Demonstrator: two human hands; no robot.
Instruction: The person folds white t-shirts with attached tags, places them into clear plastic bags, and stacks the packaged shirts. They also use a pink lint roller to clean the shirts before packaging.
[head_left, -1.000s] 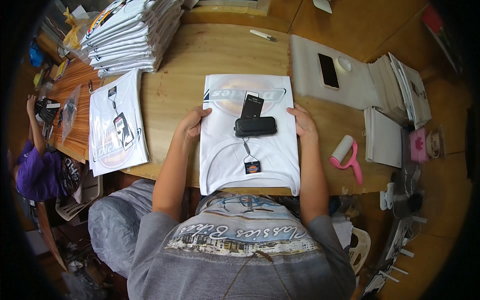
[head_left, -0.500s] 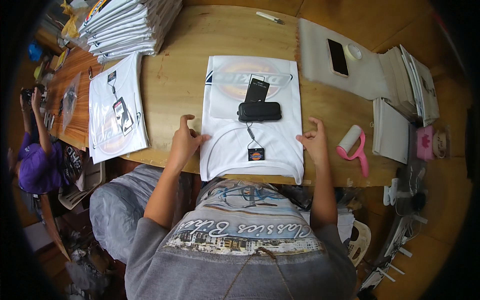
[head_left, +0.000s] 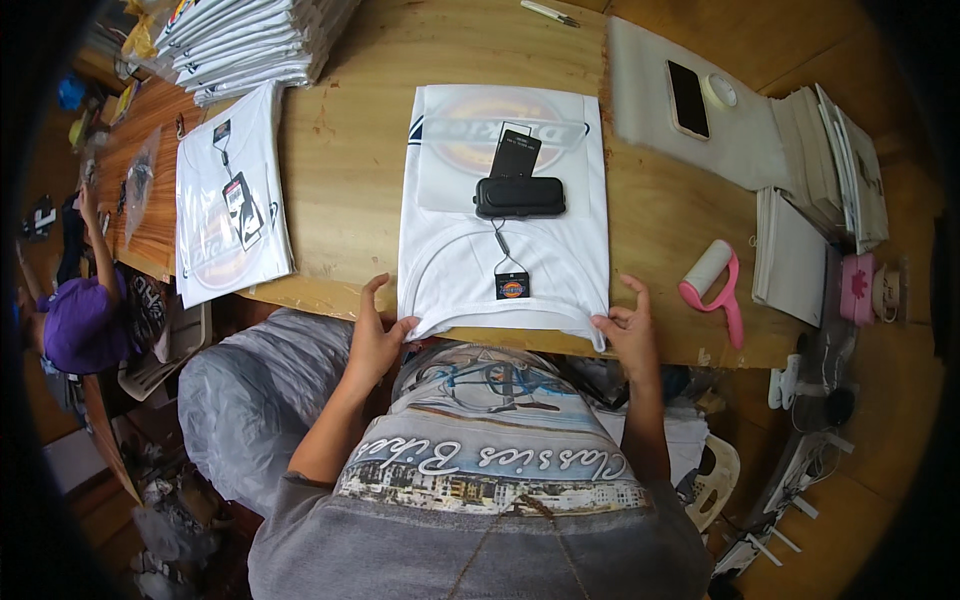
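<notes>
A folded white T-shirt (head_left: pixel 545 245) lies at the table's near edge, its round neckline toward me. A translucent sheet covers the coloured print on its far half. On the shirt rest a small black oblong case (head_left: pixel 520 197) and a black hang tag (head_left: pixel 516 153). A cord leads to a square dark label (head_left: pixel 512 286) inside the neck. My left hand (head_left: pixel 378 340) pinches the near left corner, thumb on the cloth and index finger raised. At the near right corner my right hand (head_left: pixel 632 325) pinches likewise. Fingers under the cloth are hidden.
Left lie a bagged white shirt (head_left: pixel 230 200) and a tall stack of bagged shirts (head_left: pixel 250 45). To the right are a pink-handled lint roller (head_left: pixel 712 280), a phone (head_left: pixel 688 100), a tape roll (head_left: pixel 720 90) and notebooks (head_left: pixel 790 255). A person in purple (head_left: pixel 80 325) works far left.
Both hands have slid toward me along the shirt's sides to its near corners. My view has shifted slightly. The person at far left has changed arm position.
</notes>
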